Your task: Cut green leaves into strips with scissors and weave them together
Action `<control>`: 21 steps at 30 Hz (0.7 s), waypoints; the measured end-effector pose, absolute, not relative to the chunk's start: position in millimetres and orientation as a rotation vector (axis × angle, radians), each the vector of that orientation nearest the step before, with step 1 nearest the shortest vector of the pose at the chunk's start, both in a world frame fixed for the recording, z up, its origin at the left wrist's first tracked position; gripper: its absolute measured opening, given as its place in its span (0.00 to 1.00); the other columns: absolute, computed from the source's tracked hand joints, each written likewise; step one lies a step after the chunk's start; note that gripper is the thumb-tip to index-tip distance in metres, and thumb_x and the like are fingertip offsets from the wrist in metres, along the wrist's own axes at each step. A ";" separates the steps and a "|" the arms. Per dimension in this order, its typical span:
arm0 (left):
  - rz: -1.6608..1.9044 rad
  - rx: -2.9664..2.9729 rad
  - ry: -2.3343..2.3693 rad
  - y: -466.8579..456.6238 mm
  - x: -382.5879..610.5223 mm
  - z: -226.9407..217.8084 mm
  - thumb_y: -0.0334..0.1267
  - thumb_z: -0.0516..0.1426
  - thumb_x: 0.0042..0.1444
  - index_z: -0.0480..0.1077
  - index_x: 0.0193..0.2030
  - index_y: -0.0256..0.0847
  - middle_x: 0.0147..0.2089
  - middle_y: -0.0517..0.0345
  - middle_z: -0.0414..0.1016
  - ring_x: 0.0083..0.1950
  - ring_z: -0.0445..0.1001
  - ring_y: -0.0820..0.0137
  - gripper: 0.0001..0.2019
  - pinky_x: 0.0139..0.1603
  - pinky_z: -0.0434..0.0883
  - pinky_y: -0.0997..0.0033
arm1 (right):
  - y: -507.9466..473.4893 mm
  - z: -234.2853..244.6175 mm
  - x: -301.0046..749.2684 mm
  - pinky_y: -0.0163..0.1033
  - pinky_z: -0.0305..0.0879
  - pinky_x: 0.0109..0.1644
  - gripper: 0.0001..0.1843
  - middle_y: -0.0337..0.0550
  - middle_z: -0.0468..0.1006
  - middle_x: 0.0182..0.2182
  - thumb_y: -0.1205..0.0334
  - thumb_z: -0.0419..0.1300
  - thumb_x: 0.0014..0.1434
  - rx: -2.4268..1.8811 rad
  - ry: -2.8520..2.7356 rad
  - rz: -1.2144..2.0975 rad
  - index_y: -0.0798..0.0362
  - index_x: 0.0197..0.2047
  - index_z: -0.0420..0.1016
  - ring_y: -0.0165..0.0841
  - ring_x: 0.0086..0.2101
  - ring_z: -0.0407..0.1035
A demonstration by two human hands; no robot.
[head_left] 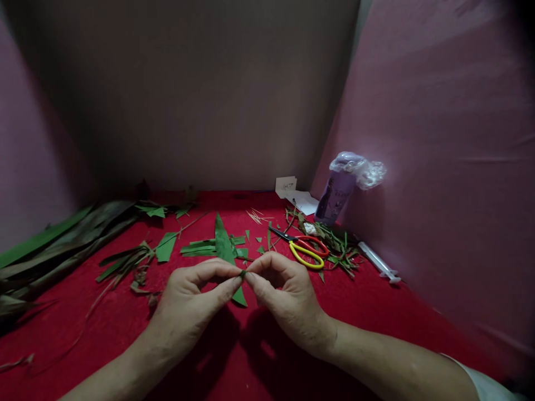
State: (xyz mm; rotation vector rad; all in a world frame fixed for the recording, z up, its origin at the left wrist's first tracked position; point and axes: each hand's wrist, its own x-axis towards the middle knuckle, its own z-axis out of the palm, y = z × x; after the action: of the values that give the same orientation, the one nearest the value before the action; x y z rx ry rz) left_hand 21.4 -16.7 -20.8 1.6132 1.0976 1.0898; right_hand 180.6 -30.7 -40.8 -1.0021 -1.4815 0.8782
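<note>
Over a red cloth (376, 312) my left hand (192, 301) and my right hand (284, 295) meet fingertip to fingertip. Both pinch a small folded bit of green leaf (242, 274) between thumb and forefinger. A long pointed green leaf strip (223, 245) lies on the cloth just behind and under the hands, its near end showing below my fingers.
Cut green leaf pieces (200, 246) and dried scraps (137, 273) litter the cloth. Long leaves (62, 239) are piled at the left. Red-and-yellow scissors (303, 248), several toothpicks (257, 216), a purple tube (334, 195) with plastic wrap, paper slips (292, 192) and a white syringe-like tool (378, 262) lie right.
</note>
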 end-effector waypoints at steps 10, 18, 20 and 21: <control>1.038 1.671 1.150 -19.4 22.1 -19.1 0.40 0.61 0.46 0.76 0.31 0.45 0.32 0.59 0.79 0.36 0.75 0.68 0.06 0.39 0.68 0.72 | -32.1 -39.7 180.4 0.30 0.57 0.25 0.02 0.33 0.65 0.20 0.67 0.56 0.54 -0.994 -1.513 0.883 0.54 0.29 0.68 0.23 0.21 0.58; 1.047 1.725 1.107 -16.9 21.6 -18.6 0.38 0.60 0.47 0.76 0.29 0.45 0.31 0.60 0.78 0.35 0.74 0.69 0.03 0.38 0.68 0.73 | -32.2 -39.4 179.7 0.30 0.56 0.24 0.03 0.33 0.64 0.20 0.68 0.56 0.54 -1.007 -1.526 0.881 0.54 0.29 0.67 0.24 0.21 0.57; 1.056 1.753 1.094 -16.7 21.7 -17.9 0.38 0.60 0.48 0.76 0.28 0.45 0.31 0.60 0.78 0.35 0.74 0.69 0.03 0.39 0.68 0.73 | -31.8 -39.7 180.0 0.30 0.56 0.24 0.03 0.33 0.64 0.20 0.68 0.56 0.54 -1.007 -1.530 0.889 0.54 0.29 0.67 0.23 0.21 0.57; 1.052 1.758 1.096 -17.1 21.8 -17.7 0.38 0.59 0.48 0.76 0.28 0.45 0.31 0.60 0.78 0.35 0.74 0.69 0.03 0.38 0.68 0.74 | -31.5 -40.0 180.2 0.30 0.56 0.24 0.03 0.33 0.64 0.20 0.67 0.56 0.54 -1.008 -1.529 0.897 0.54 0.29 0.67 0.23 0.21 0.57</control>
State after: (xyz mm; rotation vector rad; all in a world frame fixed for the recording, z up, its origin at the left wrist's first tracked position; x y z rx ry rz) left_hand 21.8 -17.1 -17.7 1.7579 1.0961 1.0522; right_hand 180.2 -31.5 -40.0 -1.0077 -1.5292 0.8973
